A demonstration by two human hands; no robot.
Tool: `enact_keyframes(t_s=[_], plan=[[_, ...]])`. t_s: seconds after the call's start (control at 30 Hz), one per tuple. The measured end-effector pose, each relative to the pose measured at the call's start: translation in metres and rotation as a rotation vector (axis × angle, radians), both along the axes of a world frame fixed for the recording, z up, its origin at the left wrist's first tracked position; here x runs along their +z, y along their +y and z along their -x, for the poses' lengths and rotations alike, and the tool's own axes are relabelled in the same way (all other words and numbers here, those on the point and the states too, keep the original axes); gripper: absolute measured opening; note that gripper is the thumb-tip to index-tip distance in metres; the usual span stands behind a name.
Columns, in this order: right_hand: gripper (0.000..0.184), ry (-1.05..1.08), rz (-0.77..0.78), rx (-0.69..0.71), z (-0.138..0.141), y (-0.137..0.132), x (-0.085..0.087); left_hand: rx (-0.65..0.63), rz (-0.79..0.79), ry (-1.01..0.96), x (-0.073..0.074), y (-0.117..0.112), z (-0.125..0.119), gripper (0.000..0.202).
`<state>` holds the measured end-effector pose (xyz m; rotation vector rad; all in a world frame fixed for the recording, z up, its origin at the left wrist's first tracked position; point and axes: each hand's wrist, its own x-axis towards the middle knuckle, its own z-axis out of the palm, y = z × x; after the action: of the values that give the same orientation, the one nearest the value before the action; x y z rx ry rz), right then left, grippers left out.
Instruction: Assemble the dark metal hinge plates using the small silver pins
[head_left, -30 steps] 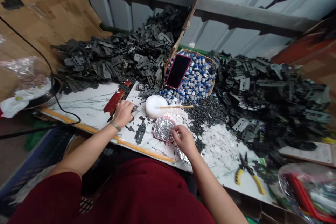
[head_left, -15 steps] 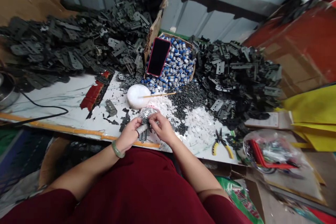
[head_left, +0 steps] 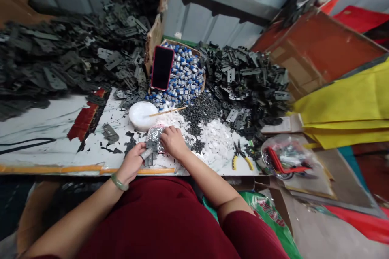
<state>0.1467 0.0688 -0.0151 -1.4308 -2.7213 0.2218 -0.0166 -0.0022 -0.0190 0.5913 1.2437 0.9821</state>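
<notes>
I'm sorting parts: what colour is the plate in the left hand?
Dark grey; the plate shows best in the head view.

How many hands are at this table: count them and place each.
2: the left hand holds a dark metal part by the tray of silvery pieces; the right hand is at that tray, its fingertips unseen. Neither whole hand is hidden.
</notes>
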Motion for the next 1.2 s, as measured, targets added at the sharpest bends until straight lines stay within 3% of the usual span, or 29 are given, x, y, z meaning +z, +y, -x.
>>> enact_keyframes(t_s=[0.17,0.37,0.43,0.5,0.77,0.97,1.13,1.2], plan=[[0.019,0.124,0.048,-0.066,0.001,-0.007,-0.001,0.023,-0.019,0.037,-0.004,0.005,0.0,0.041],[0.011,0.693,0.441,-0.368,-0.001,-0.015,-0.001,0.051,-0.003,0.006,-0.002,0.004,-0.006,0.044],[0.014,0.86,0.572,-0.385,0.001,-0.018,0.001,0.054,-0.011,-0.009,0.001,0.003,-0.007,0.043],[0.017,0.907,0.608,-0.368,0.004,-0.023,0.003,0.052,-0.024,-0.02,0.004,0.002,-0.008,0.042],[0.012,0.57,0.27,-0.287,0.016,-0.044,0.005,-0.007,-0.017,0.011,0.009,-0.005,-0.009,0.04],[0.017,0.598,0.526,-0.271,-0.007,-0.037,0.0,-0.026,-0.013,-0.035,0.006,-0.009,-0.01,0.035],[0.012,0.231,0.148,-0.473,-0.055,-0.012,-0.008,-0.019,-0.016,-0.082,0.004,-0.006,-0.013,0.032],[0.013,0.093,0.102,-0.466,-0.065,-0.007,-0.013,-0.029,-0.011,-0.075,0.003,-0.005,-0.015,0.032]])
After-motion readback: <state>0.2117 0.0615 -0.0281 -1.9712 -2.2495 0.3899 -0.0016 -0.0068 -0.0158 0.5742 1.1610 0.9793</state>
